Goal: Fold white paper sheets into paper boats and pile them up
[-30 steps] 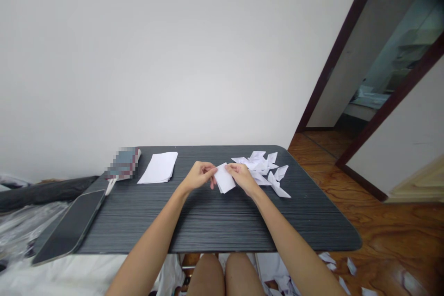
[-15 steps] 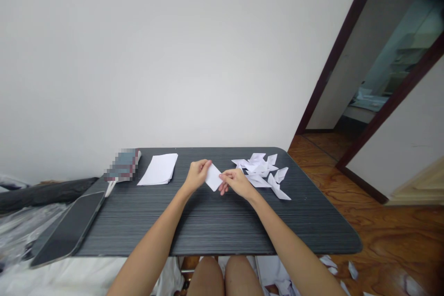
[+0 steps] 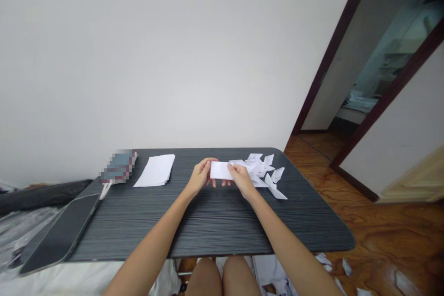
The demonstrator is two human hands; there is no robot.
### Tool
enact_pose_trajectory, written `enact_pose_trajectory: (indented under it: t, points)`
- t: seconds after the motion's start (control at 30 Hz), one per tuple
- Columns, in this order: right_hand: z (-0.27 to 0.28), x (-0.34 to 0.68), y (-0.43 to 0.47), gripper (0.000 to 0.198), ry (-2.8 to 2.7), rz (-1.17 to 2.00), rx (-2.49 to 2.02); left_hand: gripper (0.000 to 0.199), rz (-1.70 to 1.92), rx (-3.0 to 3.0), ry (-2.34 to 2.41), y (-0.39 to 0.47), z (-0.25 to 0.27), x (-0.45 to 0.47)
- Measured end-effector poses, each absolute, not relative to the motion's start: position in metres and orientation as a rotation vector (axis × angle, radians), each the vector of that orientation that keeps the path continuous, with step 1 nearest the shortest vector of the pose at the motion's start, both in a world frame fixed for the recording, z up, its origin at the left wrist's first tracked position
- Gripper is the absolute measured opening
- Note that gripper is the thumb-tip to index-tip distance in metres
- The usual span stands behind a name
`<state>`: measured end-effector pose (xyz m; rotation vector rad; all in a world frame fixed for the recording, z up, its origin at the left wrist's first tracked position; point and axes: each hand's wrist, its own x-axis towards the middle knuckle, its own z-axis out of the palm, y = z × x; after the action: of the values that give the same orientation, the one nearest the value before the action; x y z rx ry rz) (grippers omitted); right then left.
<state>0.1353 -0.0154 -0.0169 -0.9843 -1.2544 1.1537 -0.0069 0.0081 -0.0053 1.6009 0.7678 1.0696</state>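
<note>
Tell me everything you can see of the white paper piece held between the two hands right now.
The paper piece is a small plain white rectangle, apparently thin paper, longer side roughly level, with no print visible. It is held up above the dark striped table, not resting on it. The left hand grips its left end and the right hand its right end, fingers behind and below. Whether it is folded double cannot be told. A heap of folded white paper shapes lies just right of it.

text: none legible | paper slip (image 3: 221, 170): blank | book cover (image 3: 117, 168): pixelated, unreadable
</note>
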Motion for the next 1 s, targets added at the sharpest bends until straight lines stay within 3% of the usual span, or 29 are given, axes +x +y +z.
enact_pose_trajectory:
  t: [0.37,0.67,0.8,1.0]
  points:
    - [-0.016,0.147,-0.013,0.035,-1.152,1.114,-1.031,0.036,0.899,1.700,0.537,0.002,0.007,-0.015]
    - [-0.013,0.148,-0.013,0.031,-1.299,1.007,-1.059,0.023,1.123,1.791,0.745,0.008,0.002,-0.016]
    - [-0.006,0.145,-0.018,0.041,-1.445,0.846,-0.901,0.022,1.313,1.863,0.900,0.008,-0.001,-0.015]
    - [-0.016,0.147,-0.009,0.015,-1.452,0.606,-1.019,0.019,1.417,1.985,0.934,0.004,-0.005,-0.009]
